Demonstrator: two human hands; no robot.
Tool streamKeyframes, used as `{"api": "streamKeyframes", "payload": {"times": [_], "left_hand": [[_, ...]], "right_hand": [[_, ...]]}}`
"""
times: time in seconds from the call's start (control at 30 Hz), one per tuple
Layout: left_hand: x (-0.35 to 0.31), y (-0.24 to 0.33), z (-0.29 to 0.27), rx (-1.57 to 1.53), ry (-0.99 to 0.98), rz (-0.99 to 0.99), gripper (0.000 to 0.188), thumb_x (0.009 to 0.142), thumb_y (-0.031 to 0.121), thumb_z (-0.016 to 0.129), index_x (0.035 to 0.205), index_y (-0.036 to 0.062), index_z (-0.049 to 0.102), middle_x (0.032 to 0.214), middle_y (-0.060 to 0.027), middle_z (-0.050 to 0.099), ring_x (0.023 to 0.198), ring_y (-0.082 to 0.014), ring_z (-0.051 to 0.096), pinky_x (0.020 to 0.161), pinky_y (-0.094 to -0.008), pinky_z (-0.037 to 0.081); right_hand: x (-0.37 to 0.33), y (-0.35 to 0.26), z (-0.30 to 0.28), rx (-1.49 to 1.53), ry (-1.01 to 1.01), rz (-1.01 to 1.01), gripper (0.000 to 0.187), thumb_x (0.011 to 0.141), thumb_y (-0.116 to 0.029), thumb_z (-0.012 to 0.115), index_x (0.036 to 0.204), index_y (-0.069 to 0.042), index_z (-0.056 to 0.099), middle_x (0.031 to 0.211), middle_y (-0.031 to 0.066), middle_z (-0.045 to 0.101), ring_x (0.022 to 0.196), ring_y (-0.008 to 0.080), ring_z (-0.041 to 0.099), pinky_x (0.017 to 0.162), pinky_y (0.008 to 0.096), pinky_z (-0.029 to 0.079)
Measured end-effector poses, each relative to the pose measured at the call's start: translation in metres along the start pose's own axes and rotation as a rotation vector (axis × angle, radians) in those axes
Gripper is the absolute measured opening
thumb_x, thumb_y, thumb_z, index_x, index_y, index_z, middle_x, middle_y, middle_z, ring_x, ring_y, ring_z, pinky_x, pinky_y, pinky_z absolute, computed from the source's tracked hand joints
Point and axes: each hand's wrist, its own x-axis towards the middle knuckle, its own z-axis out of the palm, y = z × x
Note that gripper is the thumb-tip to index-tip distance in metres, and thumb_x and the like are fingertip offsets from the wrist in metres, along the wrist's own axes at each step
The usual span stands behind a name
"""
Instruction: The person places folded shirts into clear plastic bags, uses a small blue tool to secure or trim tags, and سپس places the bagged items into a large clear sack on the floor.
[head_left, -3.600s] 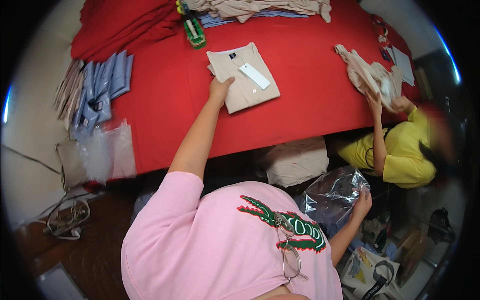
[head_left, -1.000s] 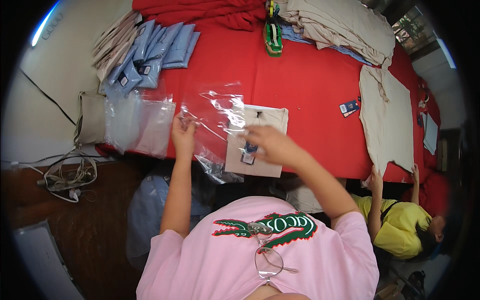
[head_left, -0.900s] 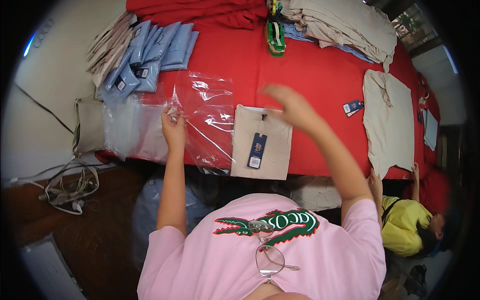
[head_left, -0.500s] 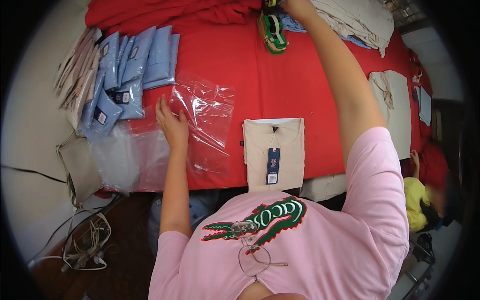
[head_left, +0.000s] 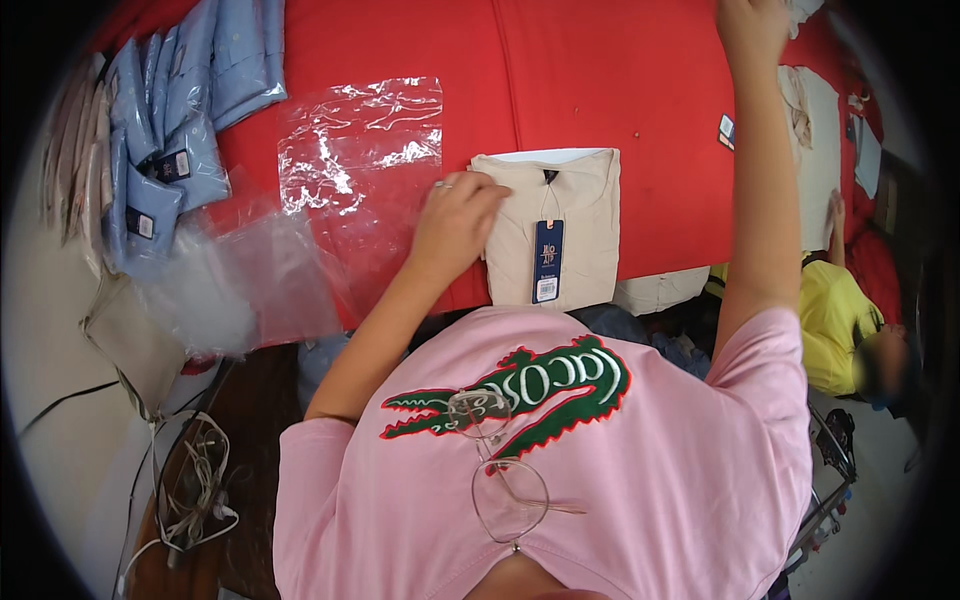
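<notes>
On cloth [head_left: 390, 40], folded beige garment [head_left: 590, 225]

Folded beige garment [head_left: 588, 225]; navy tag [head_left: 547, 262] atop

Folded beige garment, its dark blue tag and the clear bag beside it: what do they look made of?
Folded beige garment: soft, matte fabric, perhaps cotton, judging by fine creases. Dark blue tag: probably card, flat with crisp edges. Clear bag: likely glossy plastic film, transparent with bright glints.
</notes>
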Motion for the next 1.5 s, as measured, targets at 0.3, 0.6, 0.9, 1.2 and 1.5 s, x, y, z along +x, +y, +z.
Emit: {"api": "streamKeyframes", "payload": {"times": [0.3,0.6,0.9,1.2,1.5], "left_hand": [[-0.001,0.048,0.034,0.112,-0.001,-0.065,0.032,0.078,0.012,0.083,0.107,0.0107,0.071,0.119,-0.006,0.061,0.121,-0.0277,0.056,0.111,-0.0494,0.036],[-0.005,0.059,0.046,0.172,0.027,-0.125,0.018,0.08,0.011,0.08,0.095,0.0106,0.069,0.103,-0.0037,0.068,0.109,-0.0269,0.063,0.111,-0.0485,0.034],[-0.03,0.065,0.053,-0.078,0.23,-0.248,0.017,0.088,0.018,0.082,0.098,0.0119,0.07,0.094,0.003,0.073,0.095,-0.0159,0.07,0.124,-0.0512,0.021],[-0.032,0.064,0.052,-0.145,0.244,-0.244,0.016,0.09,0.015,0.078,0.103,0.0126,0.068,0.098,0.0035,0.075,0.095,-0.0147,0.072,0.126,-0.0539,0.017],[-0.03,0.056,0.053,-0.211,0.183,-0.275,0.018,0.095,0.014,0.074,0.107,0.0108,0.061,0.1,0.0011,0.076,0.103,-0.0167,0.073,0.126,-0.053,0.015]], "right_hand": [[-0.281,-0.025,-0.055,0.98,-0.533,1.109,0.036,0.085,-0.002,0.047,0.118,0.0,0.062,0.083,0.0054,0.062,0.067,0.0146,0.053,0.067,0.0295,0.047],[-0.347,-0.091,-0.039,0.953,-0.759,1.271,0.031,0.104,-0.021,0.068,0.131,-0.004,0.068,0.076,-0.0061,0.054,0.067,0.0037,0.048,0.061,0.0209,0.041],[-0.351,-0.078,-0.043,0.393,-0.6,0.709,0.03,0.1,-0.028,0.076,0.116,-0.002,0.074,0.073,0.0019,0.063,0.068,0.008,0.054,0.061,0.0276,0.046],[-0.343,-0.086,-0.039,0.032,-0.68,0.35,0.034,0.099,-0.039,0.072,0.107,-0.006,0.074,0.077,0.0168,0.071,0.066,0.0322,0.07,0.058,0.0418,0.053],[-0.341,-0.069,-0.039,-0.016,-0.662,0.083,0.028,0.095,-0.034,0.076,0.103,-0.007,0.075,0.073,0.0106,0.07,0.069,0.0321,0.067,0.066,0.0443,0.052]]}}
